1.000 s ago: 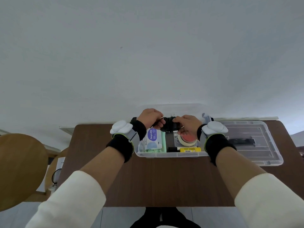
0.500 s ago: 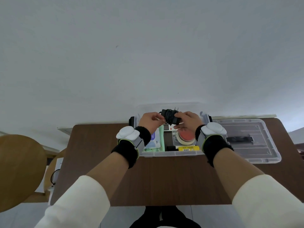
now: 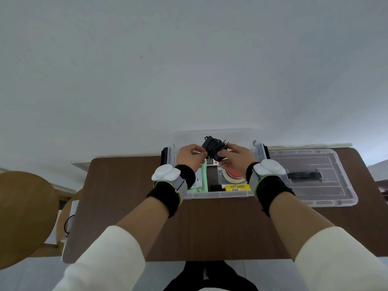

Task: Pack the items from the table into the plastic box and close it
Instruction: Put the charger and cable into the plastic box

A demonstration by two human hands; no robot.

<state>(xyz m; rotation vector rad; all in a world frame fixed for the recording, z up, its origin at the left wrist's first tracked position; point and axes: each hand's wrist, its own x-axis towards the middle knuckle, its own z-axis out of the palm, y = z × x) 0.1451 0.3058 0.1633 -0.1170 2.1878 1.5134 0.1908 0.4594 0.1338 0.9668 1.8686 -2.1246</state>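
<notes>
A clear plastic box [image 3: 220, 194] stands open on the brown table [image 3: 210, 227]. Over its far half I hold a black charger with a coiled cable [image 3: 214, 147]. My left hand [image 3: 192, 156] pinches its left side and my right hand [image 3: 236, 157] grips its right side. Inside the box lie a green pack of wipes [image 3: 200, 181], a roll of tape with a red centre [image 3: 234, 175], a black marker [image 3: 216, 187] and a yellow item [image 3: 237, 187]. The clear lid [image 3: 310, 177] lies flat to the right of the box.
The lid has a black handle [image 3: 303, 175] on top. A wooden chair [image 3: 25, 215] stands to the left of the table, with papers and a cord [image 3: 69, 223] on a second seat beside it. A pale wall rises behind the table's far edge.
Both hands have lifted the black charger and cable from low in the box up towards its far rim. The view has shifted slightly down.
</notes>
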